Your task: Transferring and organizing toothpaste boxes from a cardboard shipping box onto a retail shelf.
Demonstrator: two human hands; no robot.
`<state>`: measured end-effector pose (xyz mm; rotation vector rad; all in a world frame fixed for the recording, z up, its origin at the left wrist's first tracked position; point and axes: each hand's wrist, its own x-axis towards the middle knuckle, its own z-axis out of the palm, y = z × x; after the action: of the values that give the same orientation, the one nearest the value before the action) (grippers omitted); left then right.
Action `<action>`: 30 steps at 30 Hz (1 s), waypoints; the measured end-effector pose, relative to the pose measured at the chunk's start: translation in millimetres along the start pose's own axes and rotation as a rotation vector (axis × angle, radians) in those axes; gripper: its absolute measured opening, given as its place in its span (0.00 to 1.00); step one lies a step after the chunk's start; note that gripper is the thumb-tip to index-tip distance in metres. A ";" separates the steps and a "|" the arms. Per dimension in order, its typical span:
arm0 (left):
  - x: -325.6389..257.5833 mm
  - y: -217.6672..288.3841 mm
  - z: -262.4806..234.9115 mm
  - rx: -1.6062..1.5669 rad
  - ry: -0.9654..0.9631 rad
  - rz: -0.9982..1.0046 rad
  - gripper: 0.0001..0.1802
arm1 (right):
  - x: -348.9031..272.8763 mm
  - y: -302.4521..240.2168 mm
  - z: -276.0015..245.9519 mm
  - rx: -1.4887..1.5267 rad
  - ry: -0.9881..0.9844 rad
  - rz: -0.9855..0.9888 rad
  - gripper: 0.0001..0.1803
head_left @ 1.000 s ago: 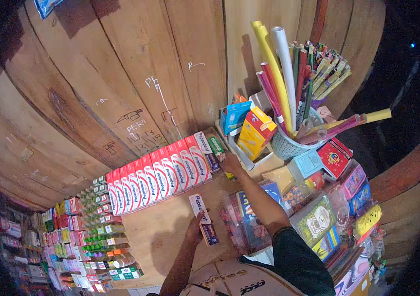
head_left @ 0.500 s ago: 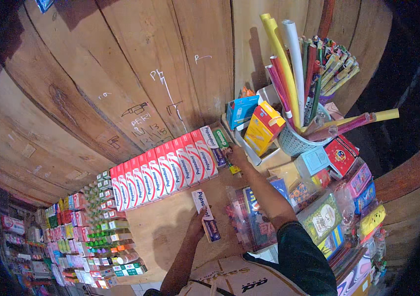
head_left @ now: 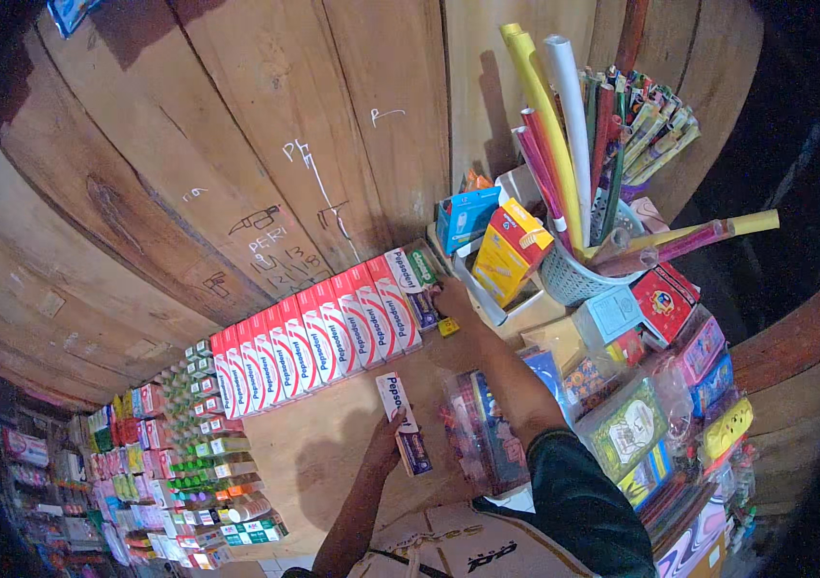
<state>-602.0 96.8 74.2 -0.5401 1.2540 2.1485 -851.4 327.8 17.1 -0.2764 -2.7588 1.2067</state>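
Note:
My left hand [head_left: 386, 445] is closed around toothpaste boxes above the wooden surface: a white one [head_left: 392, 397] on top, with a purple one [head_left: 416, 453] showing at the lower end. My right hand [head_left: 449, 297] reaches to the right end of a row of toothpaste boxes [head_left: 318, 337]. Its fingers are bent onto a small purple toothpaste box [head_left: 423, 310], below a green box [head_left: 423, 267]. A small yellow box end [head_left: 447, 328] shows under that hand. The row's boxes are red and white, standing side by side against the plank wall.
Small bottles and boxes [head_left: 193, 424] crowd the left side. A basket [head_left: 569, 275] of rolled paper stands at the right, beside a blue box [head_left: 468, 220] and a yellow-and-red box [head_left: 511, 255]. Plastic-wrapped books and pouches [head_left: 622, 424] lie at the right. Bare wooden surface [head_left: 309, 448] shows before the row.
My right hand has shifted slightly left and up at the end of the row. My left hand keeps its hold on the boxes. The view has moved a little.

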 end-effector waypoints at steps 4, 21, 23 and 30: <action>0.3 4.7 -3.7 -0.001 -0.009 -0.017 0.23 | 2.3 0.7 3.2 -0.041 0.000 -0.077 0.22; -1.5 41.1 20.3 0.005 -0.029 0.147 0.21 | -0.1 -17.9 -2.4 0.016 -0.019 -0.005 0.24; 6.1 48.7 29.3 0.000 -0.052 0.171 0.20 | -0.4 -8.3 -7.2 0.045 0.050 -0.057 0.25; 57.0 87.2 79.3 0.011 -0.111 0.080 0.18 | -35.4 -9.4 -52.6 0.584 -0.247 -0.050 0.22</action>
<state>-706.5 149.1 133.2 -0.3668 1.2444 2.2039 -808.4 351.6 58.4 0.0034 -2.4175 2.0648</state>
